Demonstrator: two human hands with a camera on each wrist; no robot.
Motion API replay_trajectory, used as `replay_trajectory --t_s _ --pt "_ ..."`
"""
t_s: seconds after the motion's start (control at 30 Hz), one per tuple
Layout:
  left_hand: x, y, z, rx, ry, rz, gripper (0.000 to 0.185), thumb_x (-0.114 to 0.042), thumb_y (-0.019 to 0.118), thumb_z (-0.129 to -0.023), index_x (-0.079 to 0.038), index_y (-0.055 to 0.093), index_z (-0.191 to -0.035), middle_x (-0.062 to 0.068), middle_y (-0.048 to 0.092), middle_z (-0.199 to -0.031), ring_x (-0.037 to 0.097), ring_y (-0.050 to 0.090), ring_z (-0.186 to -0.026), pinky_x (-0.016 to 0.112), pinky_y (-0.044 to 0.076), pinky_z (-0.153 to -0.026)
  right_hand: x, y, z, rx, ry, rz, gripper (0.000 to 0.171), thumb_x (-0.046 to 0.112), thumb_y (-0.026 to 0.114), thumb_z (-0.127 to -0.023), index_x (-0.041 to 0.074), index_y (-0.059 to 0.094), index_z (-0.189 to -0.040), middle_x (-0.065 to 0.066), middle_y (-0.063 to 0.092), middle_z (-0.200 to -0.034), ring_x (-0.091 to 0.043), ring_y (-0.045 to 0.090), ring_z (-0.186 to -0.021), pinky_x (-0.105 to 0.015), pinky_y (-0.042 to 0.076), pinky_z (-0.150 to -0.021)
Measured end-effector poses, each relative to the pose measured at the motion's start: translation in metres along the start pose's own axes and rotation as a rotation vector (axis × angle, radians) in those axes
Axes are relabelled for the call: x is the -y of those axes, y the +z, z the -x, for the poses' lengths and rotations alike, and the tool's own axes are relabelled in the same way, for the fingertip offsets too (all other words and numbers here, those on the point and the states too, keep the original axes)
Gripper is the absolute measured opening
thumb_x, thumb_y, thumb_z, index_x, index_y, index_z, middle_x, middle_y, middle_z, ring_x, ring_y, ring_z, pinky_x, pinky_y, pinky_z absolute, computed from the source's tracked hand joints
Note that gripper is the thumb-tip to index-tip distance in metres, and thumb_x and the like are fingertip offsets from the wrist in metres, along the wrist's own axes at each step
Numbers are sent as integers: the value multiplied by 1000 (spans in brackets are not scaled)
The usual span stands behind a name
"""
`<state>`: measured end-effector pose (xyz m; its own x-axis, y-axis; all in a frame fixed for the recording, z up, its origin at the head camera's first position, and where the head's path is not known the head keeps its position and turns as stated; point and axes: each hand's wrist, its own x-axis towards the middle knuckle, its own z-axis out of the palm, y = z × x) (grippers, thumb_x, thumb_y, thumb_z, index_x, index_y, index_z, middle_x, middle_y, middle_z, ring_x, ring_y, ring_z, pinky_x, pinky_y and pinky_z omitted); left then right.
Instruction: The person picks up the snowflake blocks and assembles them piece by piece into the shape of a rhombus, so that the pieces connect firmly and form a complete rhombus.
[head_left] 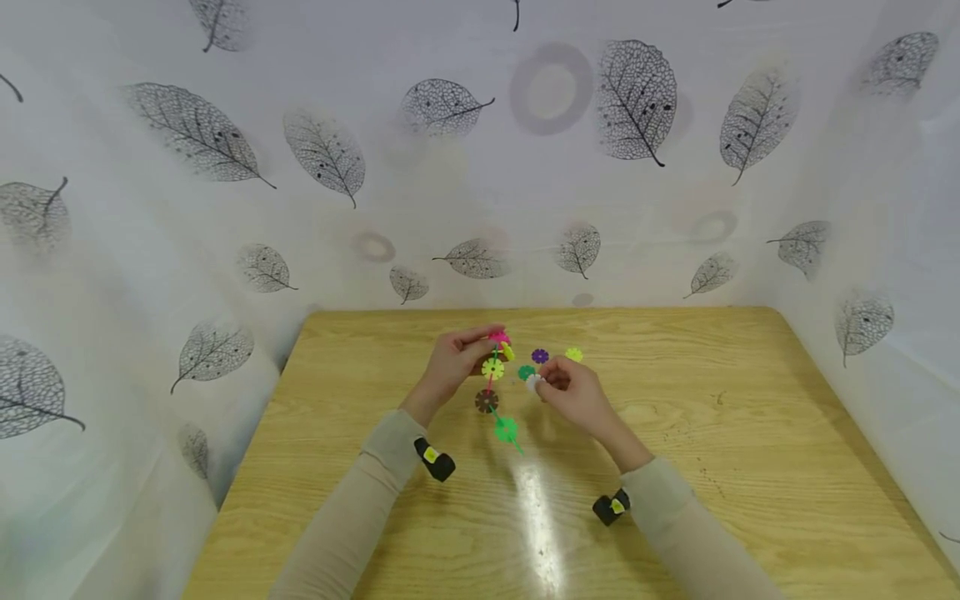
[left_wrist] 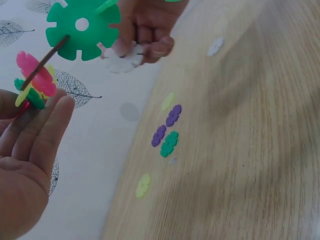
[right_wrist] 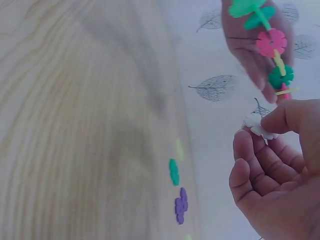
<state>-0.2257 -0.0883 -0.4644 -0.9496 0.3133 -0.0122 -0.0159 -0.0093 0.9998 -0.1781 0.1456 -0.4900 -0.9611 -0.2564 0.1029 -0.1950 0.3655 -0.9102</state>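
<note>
My left hand (head_left: 448,367) grips the upper end of a chain of slotted plastic snowflake discs. Its pink disc (head_left: 498,338) is by the fingertips; a yellow disc (head_left: 492,368), a brown disc (head_left: 486,401) and a bright green disc (head_left: 506,429) trail toward me. Opposite, my right hand (head_left: 579,398) pinches a single white snowflake disc (right_wrist: 256,128) between thumb and fingers. That white disc is beside the chain and apart from it. In the left wrist view, a green disc (left_wrist: 95,42) of the chain partly covers my right hand.
Loose discs lie on the wooden table (head_left: 675,433) beyond my hands: purple (head_left: 540,356), yellow (head_left: 574,354) and green (head_left: 527,372). Another white disc (left_wrist: 216,46) lies apart from them in the left wrist view. A leaf-printed curtain (head_left: 480,192) hangs behind and at both sides.
</note>
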Motion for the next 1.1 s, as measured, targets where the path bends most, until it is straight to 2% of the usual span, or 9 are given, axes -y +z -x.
replay_trajectory --t_s 0.1,0.23,0.4,0.53,0.7,0.83,1.0,1.1 --pt "0 1 0 5 5 7 34 -18 61 -100 -8 65 -132 10 71 -121 7 63 -68 23 57 -64 5 -2 -2 -23 2 -34 7 10 66 -94 5 64 -97 -21 68 -86 -32 66 -73 -26 54 -57" --pt "0 1 0 6 6 5 33 -18 60 -101 -9 65 -132 10 71 -121 9 63 -70 23 57 -65 10 -3 -4 -55 17 -44 10 16 68 -95 6 66 -96 -14 68 -84 -31 67 -72 -24 51 -56" --pt "-1 1 -1 2 4 -9 32 -20 61 -100 -12 66 -131 9 72 -119 16 65 -74 30 61 -70 13 -3 -7 -44 41 -116 15 19 68 -96 5 66 -99 -9 69 -83 -39 69 -75 -32 58 -62" --pt "0 2 -2 7 13 -12 35 -20 61 -100 -7 64 -133 10 72 -118 20 68 -79 34 62 -74 14 -2 -9 -11 56 -205 18 15 67 -96 0 64 -105 -21 71 -87 -31 71 -73 -37 61 -63" --pt "1 2 -3 13 14 -4 36 -20 61 -100 -6 63 -133 12 71 -119 14 69 -78 29 62 -73 17 0 -10 2 49 -295 26 11 67 -95 -5 61 -115 -34 69 -94 -28 73 -72 -35 61 -62" --pt "2 3 -3 14 19 -1 36 -19 61 -100 -5 62 -134 14 71 -120 9 69 -77 25 61 -71 19 1 -11 4 49 -320 28 12 67 -96 -3 61 -119 -34 69 -95 -25 73 -73 -37 61 -63" --pt "2 3 -2 6 14 3 33 -19 62 -100 -9 65 -132 14 72 -117 11 70 -79 26 61 -70 21 0 -10 6 43 -332 27 14 66 -97 -1 61 -118 -28 71 -93 -26 73 -74 -47 61 -68" --pt "1 3 -2 4 14 7 33 -19 62 -100 -10 66 -131 14 72 -116 12 70 -77 26 60 -69 21 0 -9 11 30 -344 27 14 66 -97 -2 60 -118 -29 71 -92 -28 73 -75 -48 61 -69"
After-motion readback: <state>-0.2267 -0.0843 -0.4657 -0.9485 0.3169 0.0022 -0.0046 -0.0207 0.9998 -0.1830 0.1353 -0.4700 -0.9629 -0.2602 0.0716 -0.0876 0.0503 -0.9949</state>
